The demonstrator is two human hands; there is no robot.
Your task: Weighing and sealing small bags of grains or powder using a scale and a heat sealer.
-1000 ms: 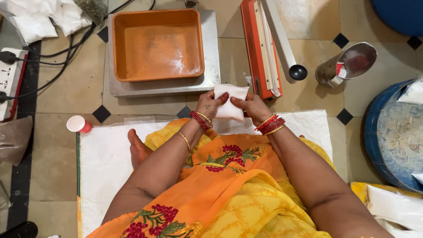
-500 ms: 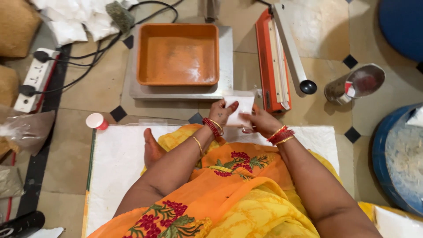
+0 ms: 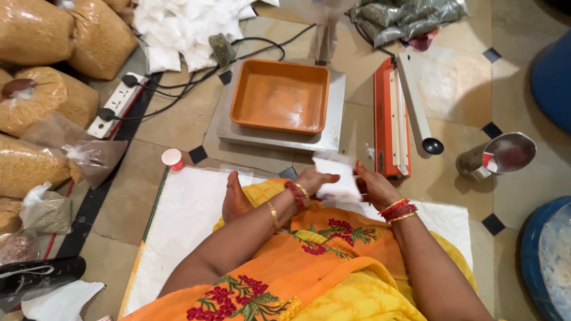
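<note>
On the tiled floor (image 3: 178,128), the left hand (image 3: 314,180) and the right hand (image 3: 375,185), both palms turned inward, hold one small white pouch (image 3: 336,176) just beside the orange sealer (image 3: 389,122).

Glossy orange plastic tray (image 3: 279,95) on brushed metal scale (image 3: 333,128); shiny steel scoop (image 3: 496,156); matt stone floor (image 3: 172,125)

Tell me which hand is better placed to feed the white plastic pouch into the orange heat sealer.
Right. The right hand grips the white plastic pouch directly beside the orange heat sealer; the left hand holds its far edge.
</note>
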